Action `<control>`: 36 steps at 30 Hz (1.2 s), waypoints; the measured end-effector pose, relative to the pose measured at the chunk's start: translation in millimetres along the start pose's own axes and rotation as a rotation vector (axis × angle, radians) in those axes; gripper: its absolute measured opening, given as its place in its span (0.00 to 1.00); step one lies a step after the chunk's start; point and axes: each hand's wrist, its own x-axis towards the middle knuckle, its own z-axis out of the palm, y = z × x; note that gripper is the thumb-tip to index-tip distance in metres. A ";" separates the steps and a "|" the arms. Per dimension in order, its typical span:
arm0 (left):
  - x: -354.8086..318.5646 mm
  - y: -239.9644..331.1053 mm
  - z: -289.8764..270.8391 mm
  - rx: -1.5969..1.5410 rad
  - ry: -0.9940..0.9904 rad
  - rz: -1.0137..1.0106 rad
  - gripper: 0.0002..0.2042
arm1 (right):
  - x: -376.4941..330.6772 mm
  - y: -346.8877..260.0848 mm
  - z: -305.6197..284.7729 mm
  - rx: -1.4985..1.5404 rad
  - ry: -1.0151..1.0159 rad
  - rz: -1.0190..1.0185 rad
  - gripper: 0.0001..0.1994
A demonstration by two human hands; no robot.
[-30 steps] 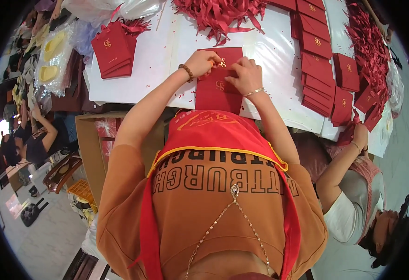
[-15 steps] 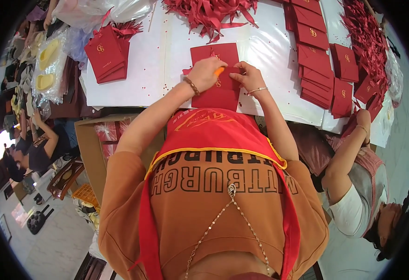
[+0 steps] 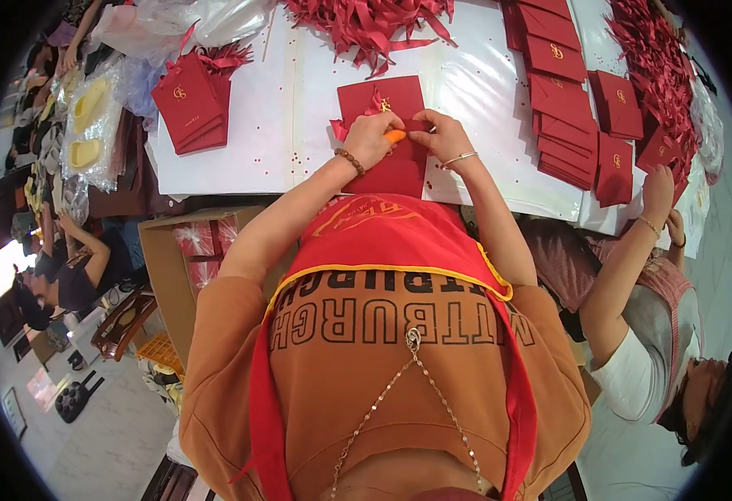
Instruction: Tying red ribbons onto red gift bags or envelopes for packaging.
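Note:
In front of me a red paper bag or card (image 3: 387,179) with gold print lies on the table, with another red piece (image 3: 362,93) showing beyond it. My left hand (image 3: 366,144) is closed in a pinch over it, an orange cover on one fingertip. From the left, close to that hand, sticks out a red ribbon (image 3: 338,129). My right hand (image 3: 444,139) pinches at the same strip of red, its fingertips almost meeting those of the left. The fingers partly hide the ribbon between them.
Stacked red bags (image 3: 189,104) lie at the left, more stacks (image 3: 562,125) at the right. A heap of red ribbons (image 3: 374,25) lies at the far side of the white table (image 3: 266,159). Right of me a co-worker's hand (image 3: 657,192) handles red pieces. An open carton (image 3: 168,259) stands below the table's edge.
My left hand has moved slightly right and down, bringing its fingertips together with those of my right hand. At the right, the co-worker's hand has moved up.

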 end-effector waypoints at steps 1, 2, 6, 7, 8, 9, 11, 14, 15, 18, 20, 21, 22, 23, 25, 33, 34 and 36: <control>-0.4 -4.3 0.1 0.131 0.025 0.178 0.06 | 0.5 1.0 0.1 -0.037 0.014 -0.030 0.13; -0.8 -7.7 0.5 0.262 0.051 0.356 0.07 | 0.5 1.7 0.1 -0.074 0.028 -0.061 0.13; -1.7 -9.3 1.0 0.013 -0.002 0.142 0.08 | -1.5 -3.0 -0.4 -0.064 0.027 -0.008 0.13; -0.6 -8.6 -0.1 0.030 0.010 0.132 0.09 | -2.0 -3.9 -0.6 -0.060 0.029 -0.020 0.13; 0.0 -7.8 -0.9 0.046 0.022 0.122 0.09 | -2.4 -4.2 -0.6 -0.057 0.032 -0.032 0.13; -0.7 -2.7 -1.4 0.047 0.022 0.123 0.09 | -1.9 -3.2 -0.5 -0.056 0.032 -0.032 0.13; -2.8 8.6 -1.1 0.225 0.085 0.216 0.09 | -0.4 -0.3 -0.3 -0.064 0.025 -0.035 0.13; -4.2 12.2 -1.5 0.120 0.104 0.168 0.09 | -4.5 -13.4 -3.4 -0.053 -0.026 0.107 0.13; -4.1 11.0 -2.5 0.121 0.102 0.168 0.09 | -4.1 -10.2 -2.2 -0.051 -0.025 0.108 0.13; 0.6 -5.8 -6.3 0.082 -0.001 0.104 0.10 | -1.5 -1.5 2.0 -0.071 0.039 -0.018 0.13; 5.4 -22.9 -4.6 0.497 0.259 0.717 0.10 | -1.6 -3.7 1.6 -0.054 0.018 0.018 0.12; 3.3 -17.5 -4.2 0.497 0.256 0.717 0.10 | -1.8 -3.8 1.4 -0.053 0.019 0.020 0.12; -0.2 -11.0 -2.6 0.338 0.170 0.466 0.09 | -2.4 -4.0 1.4 -0.045 0.020 0.029 0.12; -2.3 -5.5 -1.0 0.180 0.085 0.215 0.09 | -2.5 -3.7 1.3 -0.038 0.022 0.038 0.12; -2.2 -2.5 2.4 0.125 0.104 0.208 0.08 | -1.4 -3.1 1.3 -0.023 0.009 0.042 0.12; -5.2 6.0 -4.7 0.214 0.193 0.391 0.06 | 1.0 2.4 2.6 -0.050 0.036 -0.014 0.14; -5.7 9.1 -4.4 0.224 0.178 0.301 0.05 | 0.0 -1.0 1.4 -0.034 0.022 0.013 0.14; -5.3 10.0 -3.0 0.235 0.163 0.211 0.05 | -1.1 -2.6 0.8 -0.019 0.007 0.040 0.14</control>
